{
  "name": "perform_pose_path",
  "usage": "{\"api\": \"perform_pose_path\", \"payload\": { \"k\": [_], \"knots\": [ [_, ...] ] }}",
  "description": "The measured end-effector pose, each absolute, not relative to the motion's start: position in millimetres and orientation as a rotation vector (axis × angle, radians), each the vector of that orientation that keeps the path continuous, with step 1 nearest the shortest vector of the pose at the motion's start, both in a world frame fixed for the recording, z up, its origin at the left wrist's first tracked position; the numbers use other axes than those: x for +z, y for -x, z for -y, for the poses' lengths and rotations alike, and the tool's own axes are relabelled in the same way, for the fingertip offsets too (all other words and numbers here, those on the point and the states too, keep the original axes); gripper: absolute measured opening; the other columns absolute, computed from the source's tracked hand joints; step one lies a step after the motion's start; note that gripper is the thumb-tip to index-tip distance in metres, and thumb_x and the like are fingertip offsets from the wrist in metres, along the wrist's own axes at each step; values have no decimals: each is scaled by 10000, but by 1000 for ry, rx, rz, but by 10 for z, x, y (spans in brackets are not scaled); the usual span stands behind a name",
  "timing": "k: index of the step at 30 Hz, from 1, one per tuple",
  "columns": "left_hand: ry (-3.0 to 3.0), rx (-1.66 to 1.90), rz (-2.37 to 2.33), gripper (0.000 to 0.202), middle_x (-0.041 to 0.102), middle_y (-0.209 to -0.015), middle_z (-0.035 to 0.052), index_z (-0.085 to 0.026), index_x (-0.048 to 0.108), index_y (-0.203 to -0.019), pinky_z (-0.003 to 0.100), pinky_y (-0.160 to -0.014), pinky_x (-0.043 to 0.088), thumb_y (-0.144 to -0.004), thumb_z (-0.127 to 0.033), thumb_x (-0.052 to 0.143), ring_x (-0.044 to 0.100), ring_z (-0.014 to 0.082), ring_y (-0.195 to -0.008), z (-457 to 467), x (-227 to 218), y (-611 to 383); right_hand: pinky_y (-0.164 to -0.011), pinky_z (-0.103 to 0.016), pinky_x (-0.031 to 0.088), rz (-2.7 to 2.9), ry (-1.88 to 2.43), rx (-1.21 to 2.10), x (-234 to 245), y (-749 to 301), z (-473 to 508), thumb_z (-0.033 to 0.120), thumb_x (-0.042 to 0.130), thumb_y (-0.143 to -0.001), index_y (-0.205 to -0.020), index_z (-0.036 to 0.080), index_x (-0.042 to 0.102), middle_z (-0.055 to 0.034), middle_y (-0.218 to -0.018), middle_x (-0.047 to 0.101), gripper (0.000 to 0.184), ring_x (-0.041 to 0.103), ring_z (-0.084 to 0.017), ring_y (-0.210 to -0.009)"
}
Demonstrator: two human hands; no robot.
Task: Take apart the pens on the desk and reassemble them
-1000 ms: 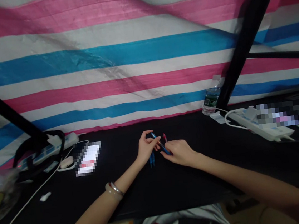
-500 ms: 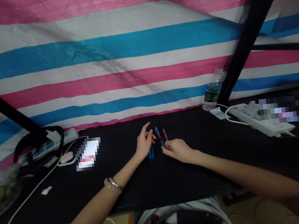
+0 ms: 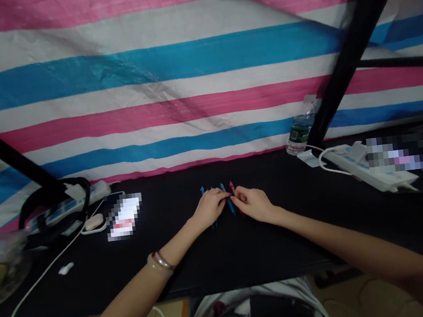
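Note:
My left hand (image 3: 211, 207) rests over a group of blue pens (image 3: 202, 189) on the black table, fingers curled down and covering most of them. Its thumb reaches right to a separate blue pen (image 3: 231, 207) lying between the hands. My right hand (image 3: 254, 205) is closed, with thumb and forefinger at the middle of a red pen (image 3: 231, 184), which is partly covered. The right thumb tip comes close to the separate blue pen and nearly meets the left thumb.
At left are a lit phone (image 3: 125, 215), a power strip (image 3: 98, 191), a black headband-like loop (image 3: 23, 215), a small white piece (image 3: 65, 268) and a plastic bag (image 3: 2, 269). To the right stand a water bottle (image 3: 299, 130) and another power strip (image 3: 373, 170). A striped sheet (image 3: 170, 61) hangs behind.
My left hand has come down from a raised, open pose onto the blue pens, its thumb moving right. My right hand has shifted from the separate blue pen to the red one.

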State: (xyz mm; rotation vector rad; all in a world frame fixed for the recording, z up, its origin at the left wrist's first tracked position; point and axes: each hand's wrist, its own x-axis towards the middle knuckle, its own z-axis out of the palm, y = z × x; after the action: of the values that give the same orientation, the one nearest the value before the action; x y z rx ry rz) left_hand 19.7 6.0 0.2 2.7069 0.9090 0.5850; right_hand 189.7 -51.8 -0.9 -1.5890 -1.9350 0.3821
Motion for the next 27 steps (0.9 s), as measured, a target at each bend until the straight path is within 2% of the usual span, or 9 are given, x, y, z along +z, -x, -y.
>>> {"api": "perform_pose_path", "payload": {
  "k": [2, 4, 6, 14, 18, 27],
  "knots": [
    [-2741, 564, -911, 321, 597, -911, 70, -239, 614, -1083, 324, -765, 386, -828, -156, 438, 536, 210, -862, -62, 7, -192, -502, -213, 278, 1836, 1632, 399, -33, -1927, 477, 332, 486, -805, -922, 222, 599, 44, -561, 564, 196, 502, -109, -501],
    [-2776, 541, -921, 325, 591, -916, 67, -244, 602, -1101, 337, -775, 379, -830, -168, 439, 531, 209, -866, -50, 17, -189, -525, -213, 311, 1781, 1667, 440, -72, -1950, 435, 312, 508, -788, -1076, 236, 572, 44, -617, 601, 305, 548, -122, -562],
    [-2794, 537, -937, 317, 582, -949, 67, -247, 603, -1095, 352, -794, 375, -830, -179, 443, 527, 212, -895, -36, 25, -188, -550, -219, 336, 1762, 1703, 479, -110, -1960, 403, 302, 517, -780, -1131, 231, 563, 37, -640, 623, 361, 579, -137, -616],
    [-2778, 505, -912, 312, 485, -1268, 71, -245, 565, -1118, 418, -946, 319, -835, -202, 440, 439, 228, -1163, -10, 20, -184, -583, -226, 361, 1810, 1799, 570, -62, -1944, 418, 315, 488, -793, -1155, 241, 576, 32, -649, 646, 381, 611, -151, -682],
    [-2783, 468, -881, 323, 458, -1312, 60, -245, 518, -1146, 426, -989, 290, -836, -214, 430, 408, 210, -1207, 14, 31, -184, -580, -216, 362, 1805, 1820, 583, -30, -1942, 430, 316, 476, -793, -1174, 249, 560, 39, -653, 646, 397, 612, -145, -693],
    [-2799, 438, -828, 325, 398, -1360, 68, -228, 482, -1087, 420, -993, 294, -816, -101, 354, 324, 189, -1270, 37, 30, -226, -564, -208, 356, 1831, 1805, 594, -49, -1958, 402, 323, 494, -774, -1145, 258, 579, 47, -636, 631, 387, 598, -135, -653]
  ]
}}
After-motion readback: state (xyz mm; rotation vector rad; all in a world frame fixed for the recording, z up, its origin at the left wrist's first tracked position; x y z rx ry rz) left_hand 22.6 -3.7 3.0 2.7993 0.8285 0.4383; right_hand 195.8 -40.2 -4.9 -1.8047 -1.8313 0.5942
